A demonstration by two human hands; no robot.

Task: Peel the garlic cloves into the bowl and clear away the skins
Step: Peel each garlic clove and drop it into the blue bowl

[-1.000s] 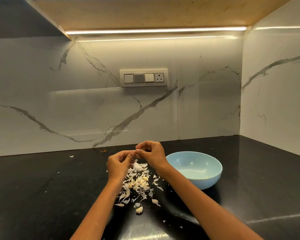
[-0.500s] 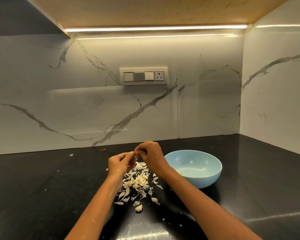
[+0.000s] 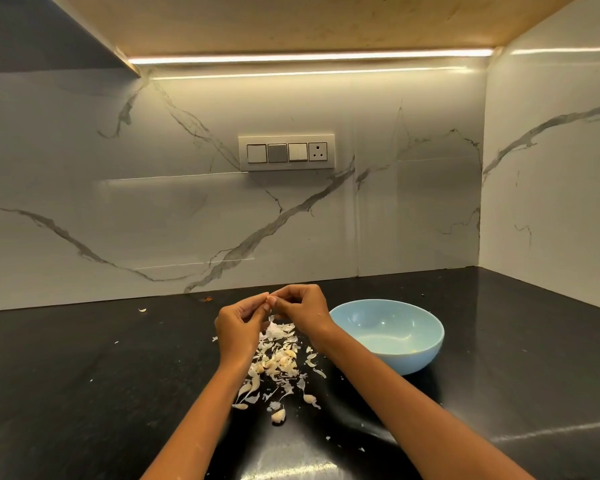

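Note:
My left hand [image 3: 239,323] and my right hand [image 3: 300,308] meet fingertip to fingertip above the counter, both pinching a small garlic clove [image 3: 270,299] that the fingers mostly hide. Below them lies a heap of pale garlic skins and cloves [image 3: 278,358] on the black counter. One loose clove [image 3: 278,415] lies nearer me. A light blue bowl [image 3: 426,355] stands just right of my right wrist; only a small yellowish bit shows inside it.
The black stone counter [image 3: 84,375] runs left and right, with small skin flecks scattered near the pile and one [image 3: 142,310] at the back left. Marble walls close the back and right. A switch panel [image 3: 286,152] sits on the back wall.
My hands have stayed together over the pile, shifting only slightly as the fingers work at the clove. The bowl and pile have not moved.

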